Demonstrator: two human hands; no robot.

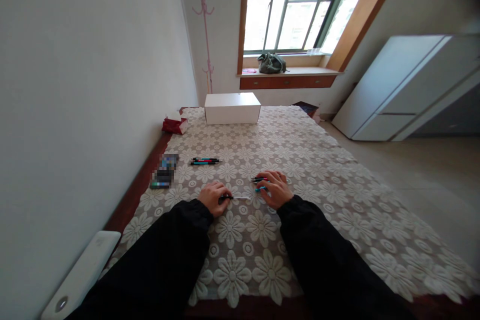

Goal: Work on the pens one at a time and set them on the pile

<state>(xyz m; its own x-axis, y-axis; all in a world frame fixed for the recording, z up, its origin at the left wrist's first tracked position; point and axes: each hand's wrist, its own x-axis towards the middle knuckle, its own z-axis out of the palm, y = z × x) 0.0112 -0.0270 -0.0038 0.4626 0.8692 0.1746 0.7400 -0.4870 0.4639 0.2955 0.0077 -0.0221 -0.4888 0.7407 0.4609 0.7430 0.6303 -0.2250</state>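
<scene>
A thin white pen refill with a dark tip [240, 198] lay on the lace tablecloth [300, 160], its dark end pinched in the left hand [214, 198]. The right hand [275, 189], fingers curled, seemingly gripped blue and black pens [260, 184].

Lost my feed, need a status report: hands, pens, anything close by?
Left hand pinching a thin refill. Right hand on loose pens. More pens lying apart, far left; white box beyond.
</scene>
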